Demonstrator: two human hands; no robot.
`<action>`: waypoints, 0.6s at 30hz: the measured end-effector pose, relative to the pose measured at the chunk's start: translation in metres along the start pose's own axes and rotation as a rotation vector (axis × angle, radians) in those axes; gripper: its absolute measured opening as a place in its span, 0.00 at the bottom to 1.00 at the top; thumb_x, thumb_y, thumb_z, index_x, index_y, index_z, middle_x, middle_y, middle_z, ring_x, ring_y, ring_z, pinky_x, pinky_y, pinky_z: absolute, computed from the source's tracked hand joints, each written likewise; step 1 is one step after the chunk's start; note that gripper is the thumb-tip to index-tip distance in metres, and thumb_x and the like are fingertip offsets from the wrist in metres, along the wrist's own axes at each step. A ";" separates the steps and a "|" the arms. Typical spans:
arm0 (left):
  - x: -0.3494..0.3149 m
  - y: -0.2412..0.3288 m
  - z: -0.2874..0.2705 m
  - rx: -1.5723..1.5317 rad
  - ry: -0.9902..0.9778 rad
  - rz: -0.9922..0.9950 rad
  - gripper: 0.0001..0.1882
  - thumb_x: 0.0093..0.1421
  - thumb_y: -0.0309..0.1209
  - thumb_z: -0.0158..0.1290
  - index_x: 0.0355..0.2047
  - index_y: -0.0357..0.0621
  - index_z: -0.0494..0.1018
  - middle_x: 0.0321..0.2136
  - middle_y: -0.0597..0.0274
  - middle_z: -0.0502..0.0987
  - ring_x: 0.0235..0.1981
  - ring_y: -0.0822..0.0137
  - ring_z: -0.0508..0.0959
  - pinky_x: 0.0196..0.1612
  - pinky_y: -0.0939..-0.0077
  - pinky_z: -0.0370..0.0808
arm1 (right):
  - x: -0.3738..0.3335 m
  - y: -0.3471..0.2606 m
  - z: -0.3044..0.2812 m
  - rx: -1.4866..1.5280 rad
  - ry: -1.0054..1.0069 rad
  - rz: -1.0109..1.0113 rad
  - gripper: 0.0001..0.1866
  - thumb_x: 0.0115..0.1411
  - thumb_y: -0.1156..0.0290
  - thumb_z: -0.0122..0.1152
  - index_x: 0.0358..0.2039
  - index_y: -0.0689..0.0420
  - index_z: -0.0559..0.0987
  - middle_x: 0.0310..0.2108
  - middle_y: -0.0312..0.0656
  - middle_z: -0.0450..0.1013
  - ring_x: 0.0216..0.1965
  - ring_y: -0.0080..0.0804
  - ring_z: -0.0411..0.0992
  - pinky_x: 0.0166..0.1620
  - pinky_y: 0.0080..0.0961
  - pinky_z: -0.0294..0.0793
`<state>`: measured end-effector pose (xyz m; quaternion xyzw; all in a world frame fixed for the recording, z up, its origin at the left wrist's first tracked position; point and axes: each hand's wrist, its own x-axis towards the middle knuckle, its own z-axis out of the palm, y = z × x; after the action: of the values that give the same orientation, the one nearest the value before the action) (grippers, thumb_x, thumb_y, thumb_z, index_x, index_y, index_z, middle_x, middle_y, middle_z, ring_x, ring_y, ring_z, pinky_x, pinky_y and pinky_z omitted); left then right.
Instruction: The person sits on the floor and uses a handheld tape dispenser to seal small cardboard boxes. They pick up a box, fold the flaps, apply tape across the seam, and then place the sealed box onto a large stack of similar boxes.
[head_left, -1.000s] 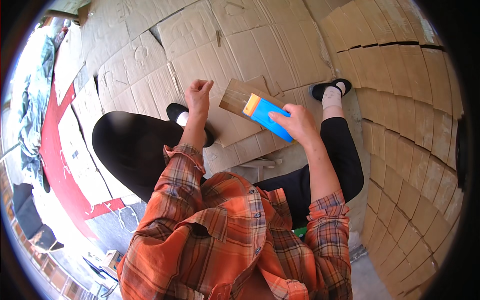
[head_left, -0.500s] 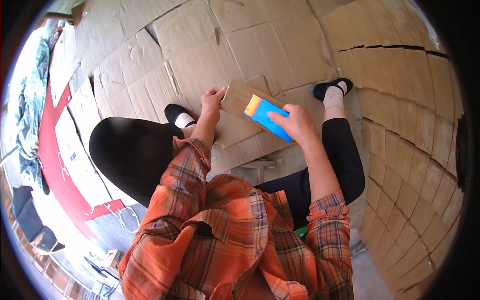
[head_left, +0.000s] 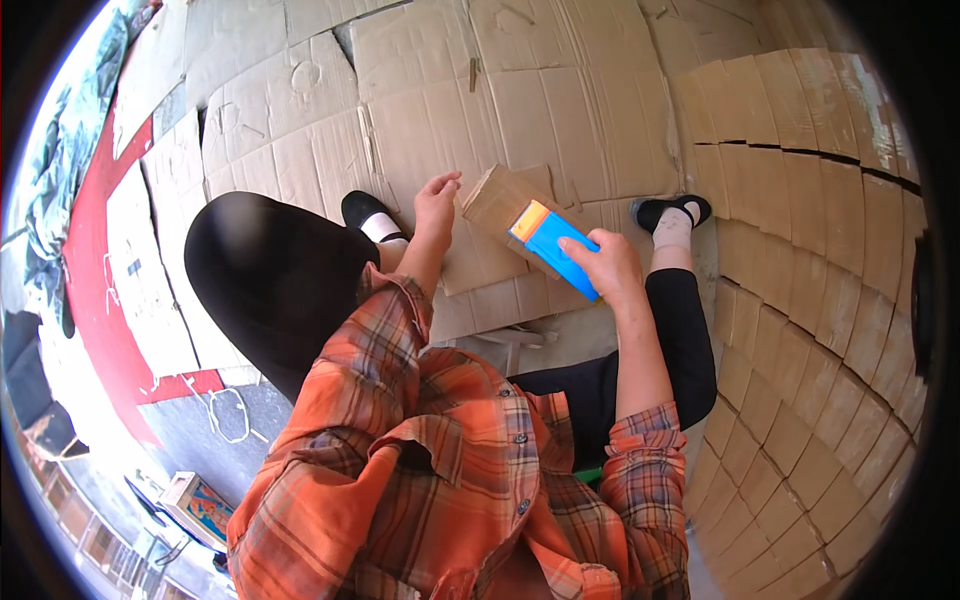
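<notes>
In my right hand is a flat blue box with an orange end, thumb across its face and fingers behind. A brown cardboard piece sticks out from behind the box, pointing up and left; its lower part is hidden. My left hand is just left of the cardboard's corner, apart from it. Its fingers are curled with the tips together, and whether anything small lies between them does not show. Under both hands is a loose cardboard sheet.
Flattened cardboard covers the floor ahead. On the right rise tall stacks of folded brown cardboard. Black shoes show at the left and right. A red patch and a white cord lie left.
My left hand has come away from the cardboard's corner, leaving a gap. My right hand still holds the blue box with the cardboard behind it. The whole view has shifted slightly.
</notes>
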<state>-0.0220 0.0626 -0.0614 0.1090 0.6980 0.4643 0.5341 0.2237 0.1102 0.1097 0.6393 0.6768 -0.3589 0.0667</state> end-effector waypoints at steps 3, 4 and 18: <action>-0.046 0.040 0.006 -0.070 -0.138 0.072 0.23 0.66 0.47 0.45 0.49 0.43 0.76 0.47 0.58 0.76 0.55 0.64 0.68 0.62 0.67 0.56 | -0.003 0.004 0.001 0.057 0.015 0.004 0.28 0.49 0.45 0.64 0.22 0.63 0.77 0.18 0.48 0.73 0.20 0.35 0.72 0.27 0.34 0.68; -0.056 0.048 0.008 -0.032 -0.202 0.091 0.26 0.66 0.50 0.42 0.51 0.44 0.75 0.50 0.58 0.74 0.57 0.64 0.66 0.64 0.67 0.52 | -0.002 0.006 0.003 0.053 0.023 -0.004 0.28 0.49 0.45 0.64 0.21 0.63 0.77 0.18 0.48 0.73 0.20 0.35 0.72 0.27 0.34 0.68; -0.051 0.027 0.000 0.066 -0.279 0.165 0.39 0.66 0.61 0.31 0.55 0.40 0.71 0.55 0.51 0.71 0.60 0.62 0.65 0.65 0.70 0.53 | -0.003 0.007 0.003 0.038 0.034 0.043 0.29 0.47 0.44 0.63 0.24 0.64 0.79 0.21 0.50 0.74 0.23 0.41 0.74 0.29 0.37 0.69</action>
<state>-0.0105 0.0441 -0.0081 0.2468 0.6204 0.4638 0.5823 0.2294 0.1058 0.1068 0.6610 0.6568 -0.3593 0.0509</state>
